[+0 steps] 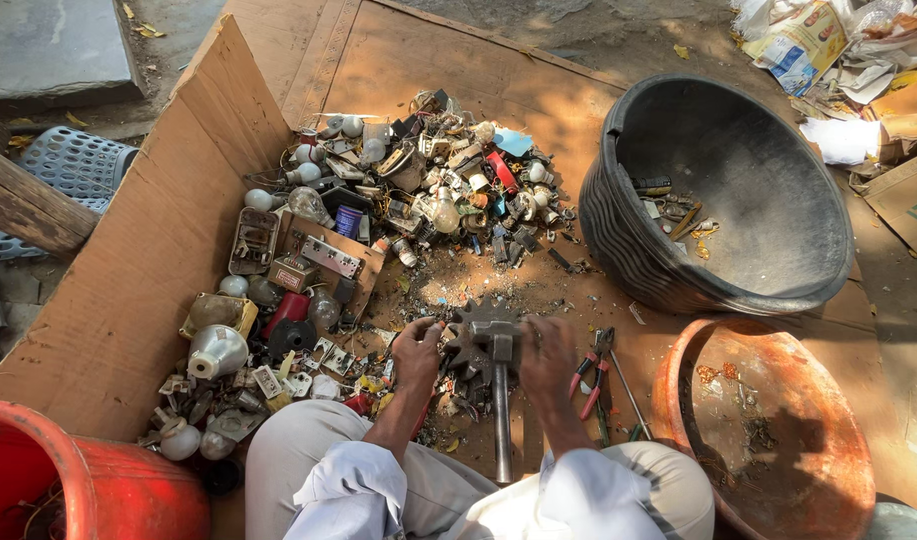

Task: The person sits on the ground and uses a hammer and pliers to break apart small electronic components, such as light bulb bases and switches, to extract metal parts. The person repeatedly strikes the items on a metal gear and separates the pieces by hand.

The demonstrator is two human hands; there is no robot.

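Observation:
My left hand (417,345) and my right hand (546,347) rest on either side of a grey toothed metal gear (476,325) lying on the cardboard. Both hands are closed around small bits held over the gear; what the bits are is too small to tell. A steel hammer (502,400) lies between my hands, its head on the gear and its handle pointing back toward my knees. Red-handled pliers (591,372) lie just right of my right hand.
A heap of scrap bulbs, sockets and electrical parts (379,210) covers the cardboard sheet (149,250) ahead and to the left. A black tub (739,190) with a few bits stands at right, an orange basin (779,430) at lower right, a red bucket (99,480) at lower left.

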